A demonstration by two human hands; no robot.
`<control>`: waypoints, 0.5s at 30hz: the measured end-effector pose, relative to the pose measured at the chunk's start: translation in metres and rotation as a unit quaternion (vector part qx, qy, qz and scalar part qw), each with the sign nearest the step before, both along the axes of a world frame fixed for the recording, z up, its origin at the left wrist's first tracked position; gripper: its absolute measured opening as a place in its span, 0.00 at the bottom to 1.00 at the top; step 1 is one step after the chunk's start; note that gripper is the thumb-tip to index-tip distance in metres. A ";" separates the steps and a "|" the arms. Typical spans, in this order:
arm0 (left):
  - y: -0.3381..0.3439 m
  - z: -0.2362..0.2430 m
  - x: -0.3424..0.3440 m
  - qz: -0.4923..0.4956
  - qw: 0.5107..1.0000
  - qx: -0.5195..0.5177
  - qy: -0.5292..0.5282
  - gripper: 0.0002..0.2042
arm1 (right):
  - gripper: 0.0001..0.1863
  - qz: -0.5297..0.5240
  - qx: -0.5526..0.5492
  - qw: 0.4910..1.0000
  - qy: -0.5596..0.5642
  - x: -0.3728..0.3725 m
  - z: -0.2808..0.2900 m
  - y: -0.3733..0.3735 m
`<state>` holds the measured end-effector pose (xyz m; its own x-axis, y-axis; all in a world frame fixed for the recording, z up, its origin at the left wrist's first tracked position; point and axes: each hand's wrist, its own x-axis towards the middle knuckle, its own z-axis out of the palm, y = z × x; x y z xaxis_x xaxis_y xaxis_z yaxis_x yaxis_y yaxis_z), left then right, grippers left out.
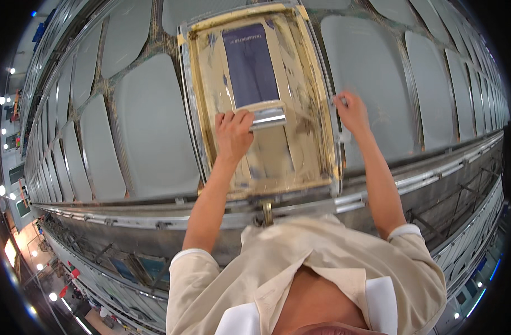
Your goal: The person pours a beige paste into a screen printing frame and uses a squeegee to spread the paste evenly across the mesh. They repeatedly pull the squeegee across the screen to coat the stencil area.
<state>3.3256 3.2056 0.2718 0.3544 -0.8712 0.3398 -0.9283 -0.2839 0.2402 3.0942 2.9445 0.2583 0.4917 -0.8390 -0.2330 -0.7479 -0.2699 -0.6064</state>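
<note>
A screen-printing frame (322,72) with yellowed, tape-covered borders lies in front of me. Its beige mesh (266,148) carries smears, and a dark purple rectangular panel (251,67) shows in the far half. My left hand (232,133) is closed on the left end of a metal-handled squeegee (269,118), which rests across the mesh just below the purple panel. At the frame's right side my right hand (353,113) has its fingers curled at the outer edge. What those fingers grip there is too small to make out.
Grey flat panels (149,128) line the long table on both sides of the frame, with ink-stained strips between them. A metal rail (378,192) runs along the near table edge, and a small metal bracket (267,213) sits below the frame. Another long table (467,218) stands at right.
</note>
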 end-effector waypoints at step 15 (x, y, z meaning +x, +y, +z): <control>-0.203 0.033 0.224 -0.044 0.994 0.093 0.047 0.08 | 0.25 0.405 -0.190 0.892 -0.061 0.289 0.068 -0.107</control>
